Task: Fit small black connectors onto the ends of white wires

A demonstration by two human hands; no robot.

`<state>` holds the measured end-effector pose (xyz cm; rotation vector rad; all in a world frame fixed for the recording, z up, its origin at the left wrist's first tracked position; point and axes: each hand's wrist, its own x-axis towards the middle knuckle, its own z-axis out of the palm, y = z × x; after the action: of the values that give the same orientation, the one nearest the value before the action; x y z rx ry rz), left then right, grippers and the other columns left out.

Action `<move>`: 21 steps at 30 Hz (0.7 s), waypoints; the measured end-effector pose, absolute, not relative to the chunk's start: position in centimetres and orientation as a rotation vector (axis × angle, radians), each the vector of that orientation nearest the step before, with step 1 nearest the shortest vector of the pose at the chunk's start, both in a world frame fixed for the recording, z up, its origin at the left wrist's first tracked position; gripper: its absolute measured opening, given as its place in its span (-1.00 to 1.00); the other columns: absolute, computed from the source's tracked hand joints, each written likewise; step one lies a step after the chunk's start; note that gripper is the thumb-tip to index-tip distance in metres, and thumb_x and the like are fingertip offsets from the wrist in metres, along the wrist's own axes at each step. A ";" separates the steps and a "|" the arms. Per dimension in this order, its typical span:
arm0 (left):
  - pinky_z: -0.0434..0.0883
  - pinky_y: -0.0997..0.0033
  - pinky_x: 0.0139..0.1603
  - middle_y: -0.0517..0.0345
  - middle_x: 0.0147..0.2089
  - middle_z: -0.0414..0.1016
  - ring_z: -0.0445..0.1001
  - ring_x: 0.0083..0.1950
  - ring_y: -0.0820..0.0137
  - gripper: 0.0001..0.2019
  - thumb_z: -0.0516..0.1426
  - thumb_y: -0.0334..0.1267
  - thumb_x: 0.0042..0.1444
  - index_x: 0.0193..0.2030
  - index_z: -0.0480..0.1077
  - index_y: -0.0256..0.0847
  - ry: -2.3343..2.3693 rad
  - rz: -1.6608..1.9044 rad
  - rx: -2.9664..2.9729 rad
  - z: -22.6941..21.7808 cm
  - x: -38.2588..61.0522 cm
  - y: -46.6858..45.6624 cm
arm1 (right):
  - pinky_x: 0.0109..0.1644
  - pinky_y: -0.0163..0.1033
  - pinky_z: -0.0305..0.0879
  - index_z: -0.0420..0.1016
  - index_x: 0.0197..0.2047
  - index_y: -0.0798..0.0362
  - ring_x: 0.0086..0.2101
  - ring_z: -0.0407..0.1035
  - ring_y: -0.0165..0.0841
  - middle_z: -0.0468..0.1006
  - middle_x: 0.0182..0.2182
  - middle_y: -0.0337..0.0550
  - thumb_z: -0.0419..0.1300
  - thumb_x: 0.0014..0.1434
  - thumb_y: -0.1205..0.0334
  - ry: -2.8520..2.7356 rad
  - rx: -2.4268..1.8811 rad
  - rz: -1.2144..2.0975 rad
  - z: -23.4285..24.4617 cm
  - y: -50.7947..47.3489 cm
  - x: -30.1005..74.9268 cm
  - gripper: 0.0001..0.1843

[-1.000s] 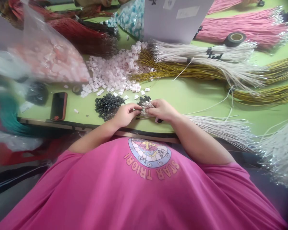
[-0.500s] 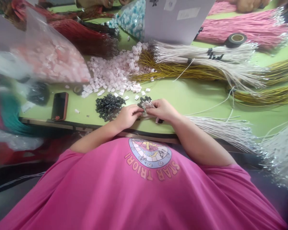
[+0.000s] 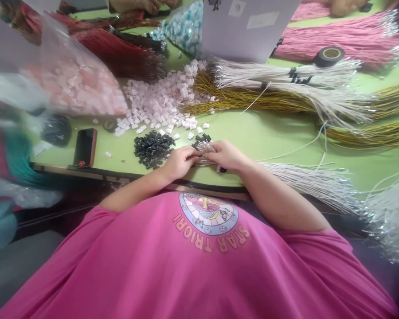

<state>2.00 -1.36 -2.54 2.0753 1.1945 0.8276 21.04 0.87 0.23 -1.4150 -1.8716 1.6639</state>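
Observation:
My right hand (image 3: 228, 155) is closed around the ends of a bundle of thin white wires (image 3: 205, 147) with shiny metal tips. Its fingertips meet those of my left hand (image 3: 181, 163), which is pinched at the wire tips. What sits between the left fingers is too small and hidden to name. Just behind the fingers lies a small group of black plastic connectors (image 3: 199, 140). A larger pile of black connectors (image 3: 153, 149) is beside my left hand. More white wires (image 3: 306, 177) trail off to the right, past my right forearm.
White connectors (image 3: 159, 99) lie heaped behind the black pile, beside a clear bag of pinkish pieces (image 3: 83, 88). A phone (image 3: 85, 148) is at the left. Yellow wires (image 3: 279, 102), tied white wires (image 3: 286, 72), pink wires (image 3: 332, 42), a tape roll (image 3: 330, 56) and other people's hands are farther back.
Both hands stay together at the wire tips, with only slight finger movement. The whole view has shifted a little, and a pale teal shape shows at the lower left.

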 end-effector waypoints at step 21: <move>0.38 0.25 -0.21 0.01 -0.18 0.44 0.43 -0.19 0.24 -0.75 0.17 -0.16 0.08 -0.13 0.41 -0.21 1.852 0.456 2.245 -0.8 -3.1 0.5 | -0.67 -0.39 0.20 0.50 -0.32 0.10 -0.55 0.31 -0.48 0.48 -0.43 -0.16 0.18 -0.02 0.17 -1.763 -1.432 1.691 0.4 0.6 20.8 -0.79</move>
<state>-3.13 0.46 -0.85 2.2448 1.8515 0.4557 20.85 0.57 0.41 -1.4319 -1.7632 1.6906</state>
